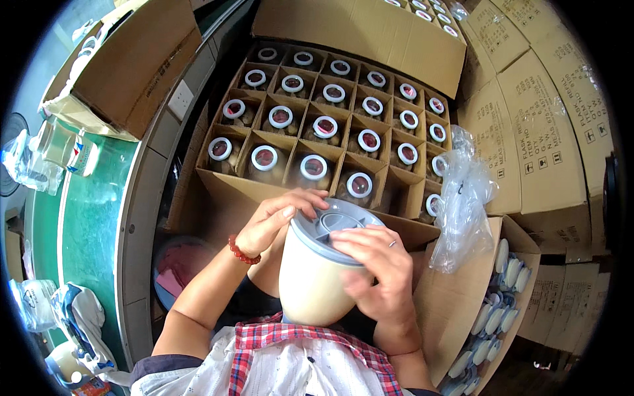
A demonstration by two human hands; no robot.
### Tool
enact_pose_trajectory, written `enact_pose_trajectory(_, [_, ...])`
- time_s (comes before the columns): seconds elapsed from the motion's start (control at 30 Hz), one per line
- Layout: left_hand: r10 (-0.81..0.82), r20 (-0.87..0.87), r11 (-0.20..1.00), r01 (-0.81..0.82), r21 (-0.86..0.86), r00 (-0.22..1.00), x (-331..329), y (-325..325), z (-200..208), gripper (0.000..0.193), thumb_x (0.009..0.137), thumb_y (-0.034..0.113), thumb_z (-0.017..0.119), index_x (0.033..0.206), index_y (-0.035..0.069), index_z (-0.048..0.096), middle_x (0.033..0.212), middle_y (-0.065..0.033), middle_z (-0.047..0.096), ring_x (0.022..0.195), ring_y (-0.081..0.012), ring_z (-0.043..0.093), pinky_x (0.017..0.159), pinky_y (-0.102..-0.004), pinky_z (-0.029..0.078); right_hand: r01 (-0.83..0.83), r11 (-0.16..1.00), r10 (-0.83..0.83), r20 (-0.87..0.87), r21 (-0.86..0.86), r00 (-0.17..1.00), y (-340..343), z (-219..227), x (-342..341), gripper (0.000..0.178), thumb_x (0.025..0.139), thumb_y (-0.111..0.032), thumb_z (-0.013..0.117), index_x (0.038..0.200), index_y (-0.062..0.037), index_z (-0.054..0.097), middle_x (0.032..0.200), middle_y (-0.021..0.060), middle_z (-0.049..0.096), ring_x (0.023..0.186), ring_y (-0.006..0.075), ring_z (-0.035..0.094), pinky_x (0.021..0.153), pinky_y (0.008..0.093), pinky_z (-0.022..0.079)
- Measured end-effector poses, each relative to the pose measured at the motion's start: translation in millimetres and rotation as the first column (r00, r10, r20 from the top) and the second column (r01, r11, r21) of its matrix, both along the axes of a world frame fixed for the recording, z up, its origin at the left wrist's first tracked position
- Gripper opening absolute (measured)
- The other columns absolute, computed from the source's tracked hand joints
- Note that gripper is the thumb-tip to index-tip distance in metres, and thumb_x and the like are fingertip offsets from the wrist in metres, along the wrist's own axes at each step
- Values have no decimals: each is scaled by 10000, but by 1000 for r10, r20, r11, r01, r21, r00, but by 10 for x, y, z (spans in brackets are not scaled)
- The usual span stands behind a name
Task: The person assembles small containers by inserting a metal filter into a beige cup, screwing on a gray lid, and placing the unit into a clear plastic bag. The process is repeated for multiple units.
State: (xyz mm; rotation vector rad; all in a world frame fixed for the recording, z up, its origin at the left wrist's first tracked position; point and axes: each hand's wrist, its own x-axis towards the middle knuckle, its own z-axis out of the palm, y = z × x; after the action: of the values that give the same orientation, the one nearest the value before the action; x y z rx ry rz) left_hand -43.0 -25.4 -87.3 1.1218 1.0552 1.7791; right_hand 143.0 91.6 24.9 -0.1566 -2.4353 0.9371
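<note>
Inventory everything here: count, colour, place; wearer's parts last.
Tapered container: one, cream, centre
Lid: one, grey, atop
Divided carton: one, brown, ahead
Jars: 23 visible, white-rimmed, inside
Plastic bag: one, clear, beside jars
Open carton: one, brown, lower right
Oval pieces: many, whitish, inside it
Stacked cartons: several, brown, right
Box: one, brown, upper left
Table: one, green, left
Wrapped items: several, whitish, on table
Tub: one, blue, centre left
Garment: one, mostly white, bottom
Bracelet: one, red, left wrist
Left hand: one, bare, lid's left
Right hand: one, bare, lid's right

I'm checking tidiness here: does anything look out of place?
Yes: a crumpled clear plastic bag hangs over the right edge of the divided carton, looking stray beside neat rows of white-rimmed bottles. No spill shows.
</note>
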Motion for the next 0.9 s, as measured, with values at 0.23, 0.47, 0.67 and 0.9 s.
enact_pose_trajectory(0.23, [195,-496,957,-275,-94,846,369,-128,436,299,995,252,437,984,19,625,1062,-127,639,1170,-341,508,1026,-457,346,-335,820,176,-351,-465,919,558,-753,181,263,908,-302,610,831,-67,703,862,92,739,906,260,685,1001,424,397])
enact_pose_trajectory(0.47, [281,-641,929,-371,-6,714,587,-82,739,144,903,133,555,877,35,657,876,-89,619,872,-252,574,903,-409,411,-463,704,294,-372,-539,881,733,-783,288,301,888,-331,628,799,-57,713,842,109,735,898,294,678,949,428,434])
enact_pose_trajectory(0.67, [-70,268,997,58,54,961,92,115,-15,426,960,372,508,865,-9,674,1225,-198,563,1220,-300,475,1069,-436,325,-27,992,23,-33,-123,999,163,-1,139,149,886,-193,657,957,-81,725,1031,81,687,918,242,631,878,362,446])
enact_pose_trajectory(0.9, [265,-592,919,-385,-84,761,581,-14,652,151,931,135,545,933,19,641,1028,-134,632,1035,-305,560,979,-422,373,-553,584,260,-509,-594,821,823,-1076,140,329,903,-332,655,840,-22,746,930,105,708,924,237,637,975,412,380])
